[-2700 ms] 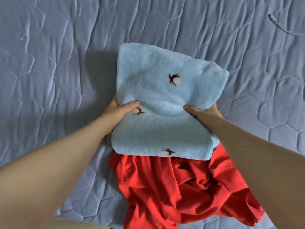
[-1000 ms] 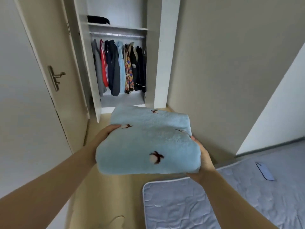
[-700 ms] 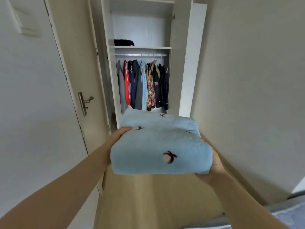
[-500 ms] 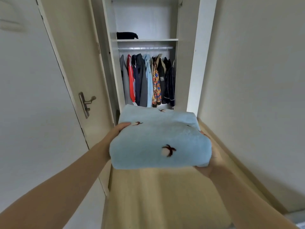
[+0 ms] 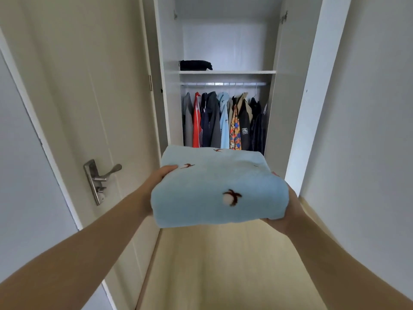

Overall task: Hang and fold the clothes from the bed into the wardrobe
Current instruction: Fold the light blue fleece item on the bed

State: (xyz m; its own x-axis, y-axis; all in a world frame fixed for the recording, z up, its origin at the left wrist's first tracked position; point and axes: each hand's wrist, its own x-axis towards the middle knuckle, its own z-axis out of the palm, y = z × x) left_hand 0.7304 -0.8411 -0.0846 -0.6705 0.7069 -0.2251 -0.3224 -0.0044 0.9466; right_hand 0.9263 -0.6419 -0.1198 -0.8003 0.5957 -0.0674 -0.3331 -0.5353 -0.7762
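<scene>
Both hands carry one folded blue fleece (image 5: 219,186), held level just short of the open wardrobe (image 5: 169,63). Grip: left hand (image 5: 161,177) clasps the left edge, thumb on top; right hand (image 5: 283,211) cups the right edge from below, fingers mostly hidden. The two-sided hold likely keeps the folds intact. Far shelf (image 5: 228,72), above the hanging clothes (image 5: 223,121), looks like the destination.

Home: open wardrobe (image 5: 172,63) w/ hung clothes (image 5: 223,121) (room door (image 5: 100,97) beside).
</scene>
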